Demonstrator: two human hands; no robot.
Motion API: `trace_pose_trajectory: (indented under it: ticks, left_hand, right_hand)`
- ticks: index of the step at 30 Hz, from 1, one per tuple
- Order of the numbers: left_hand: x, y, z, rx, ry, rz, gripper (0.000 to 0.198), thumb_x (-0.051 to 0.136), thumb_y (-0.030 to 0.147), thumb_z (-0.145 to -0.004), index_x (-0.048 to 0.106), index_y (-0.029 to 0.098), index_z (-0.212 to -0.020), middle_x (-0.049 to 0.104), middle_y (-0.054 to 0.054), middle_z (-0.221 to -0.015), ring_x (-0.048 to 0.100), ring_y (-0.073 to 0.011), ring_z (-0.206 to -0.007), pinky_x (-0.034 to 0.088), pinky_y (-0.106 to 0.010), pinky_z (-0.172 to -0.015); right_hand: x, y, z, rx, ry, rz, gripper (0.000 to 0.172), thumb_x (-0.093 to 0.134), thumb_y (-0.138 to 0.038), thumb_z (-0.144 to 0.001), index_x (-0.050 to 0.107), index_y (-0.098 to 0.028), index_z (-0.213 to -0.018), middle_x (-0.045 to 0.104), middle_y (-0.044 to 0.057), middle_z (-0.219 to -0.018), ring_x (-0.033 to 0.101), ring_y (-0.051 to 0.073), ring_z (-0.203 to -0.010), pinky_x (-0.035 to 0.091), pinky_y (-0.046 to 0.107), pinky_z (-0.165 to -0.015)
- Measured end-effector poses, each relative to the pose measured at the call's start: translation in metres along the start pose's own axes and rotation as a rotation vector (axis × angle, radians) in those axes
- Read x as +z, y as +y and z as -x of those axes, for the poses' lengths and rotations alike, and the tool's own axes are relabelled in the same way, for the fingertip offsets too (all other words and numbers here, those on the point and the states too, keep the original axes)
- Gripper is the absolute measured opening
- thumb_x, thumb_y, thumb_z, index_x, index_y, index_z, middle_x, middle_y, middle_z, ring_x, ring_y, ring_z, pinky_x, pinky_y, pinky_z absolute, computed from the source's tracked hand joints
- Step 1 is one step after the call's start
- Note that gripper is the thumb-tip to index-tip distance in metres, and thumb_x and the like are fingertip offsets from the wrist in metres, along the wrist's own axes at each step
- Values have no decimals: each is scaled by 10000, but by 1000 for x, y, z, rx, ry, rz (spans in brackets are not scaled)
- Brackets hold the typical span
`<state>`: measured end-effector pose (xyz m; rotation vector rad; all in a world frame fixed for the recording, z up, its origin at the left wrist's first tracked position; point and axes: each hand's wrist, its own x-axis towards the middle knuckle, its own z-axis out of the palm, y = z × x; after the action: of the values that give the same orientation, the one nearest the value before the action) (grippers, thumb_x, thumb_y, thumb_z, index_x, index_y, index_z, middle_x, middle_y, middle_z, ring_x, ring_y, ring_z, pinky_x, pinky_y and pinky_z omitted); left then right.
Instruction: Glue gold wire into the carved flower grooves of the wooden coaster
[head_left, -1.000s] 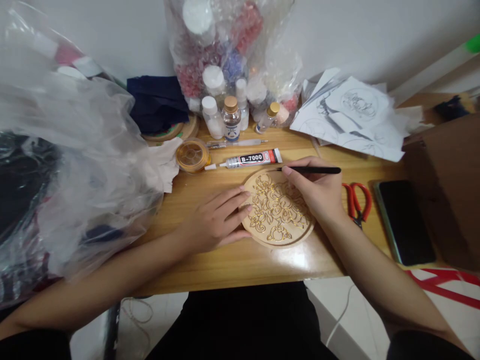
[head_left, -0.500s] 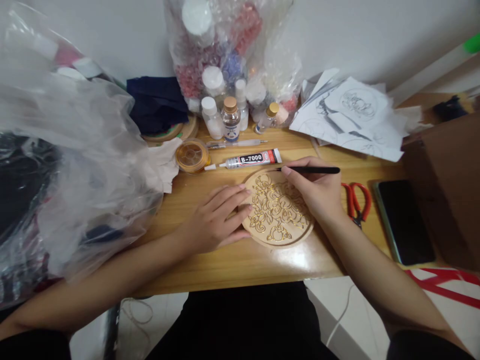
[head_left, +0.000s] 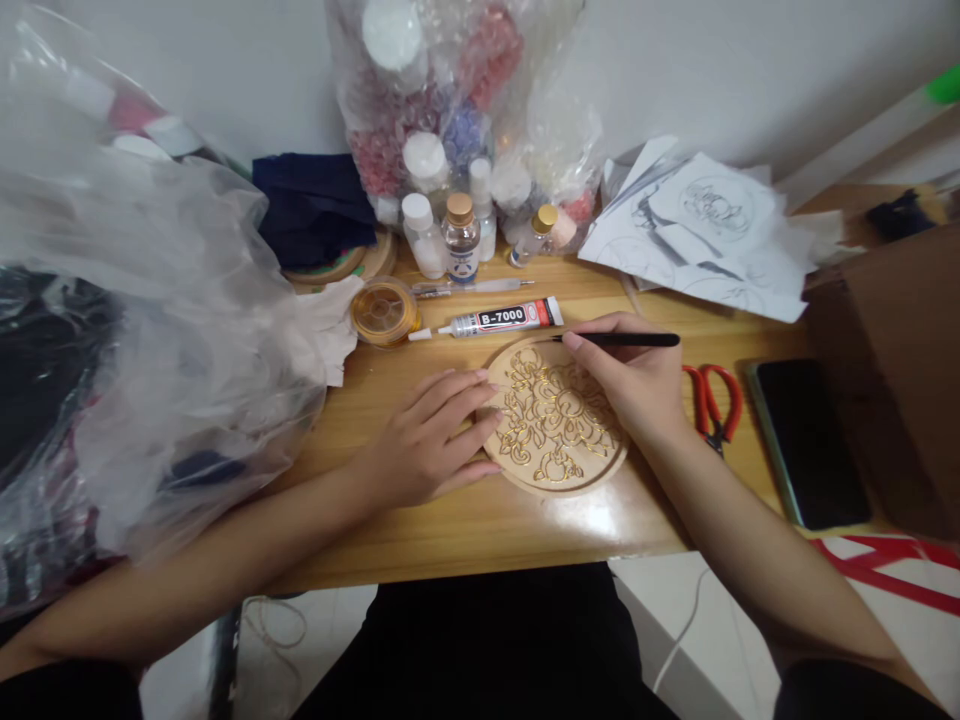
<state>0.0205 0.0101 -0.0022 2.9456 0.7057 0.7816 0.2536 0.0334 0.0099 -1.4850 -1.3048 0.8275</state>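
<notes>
A round wooden disc (head_left: 553, 432) with a raised gold floral pattern lies on the wooden table (head_left: 480, 520). My left hand (head_left: 431, 435) rests flat with its fingers stretched out against the disc's left edge. My right hand (head_left: 634, 380) sits over the disc's upper right part and pinches a thin black tool (head_left: 637, 340), which lies nearly level and points left over the disc's top rim.
A B-7000 glue tube (head_left: 495, 319), a spool of gold wire (head_left: 385, 310) and small bottles (head_left: 460, 235) stand behind the disc. Red scissors (head_left: 712, 400) and a dark phone (head_left: 806, 440) lie at the right, sketch papers (head_left: 705, 235) behind. Large plastic bags (head_left: 150, 330) fill the left.
</notes>
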Motion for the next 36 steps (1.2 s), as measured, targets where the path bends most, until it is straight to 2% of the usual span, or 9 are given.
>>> trace_pose_trajectory:
  ticks: [4,18,25,36]
  left_hand:
    - [1,0,1,-1,33,20,345,584,412,-855,600,122,-1042,577,-136,-1145,492,-292,-1163,477,-461,-954]
    - [2,0,2,-15,9,57,297,574,377,-867,598,123,-1019,582,-128,-1133,510,-277,-1143,467,-467,-964]
    - [2,0,2,-45,-3,69,351,535,382,-888,539,135,-1138,589,-118,-1143,504,-256,-1151,466,-447,-965]
    - [1,-1,1,-39,0,59,216,552,330,-879,577,152,-999,583,-106,-1103,516,-251,-1110,476,-449,-948]
  right_hand:
    - [0,0,0,6,1,-4,65,731,-242,-693,678,-203,-697,666,-1,-659,570,123,-563,464,274,-518]
    - [0,0,0,-7,0,-15,51,730,-218,-693,679,-215,-688,660,1,-644,564,129,-546,467,292,-509]
    - [0,1,0,-12,6,6,42,724,-218,-694,683,-211,-692,667,-5,-659,576,126,-572,468,284,-529]
    - [0,1,0,9,-6,-21,64,732,-255,-697,678,-221,-693,653,0,-649,566,132,-559,474,294,-516]
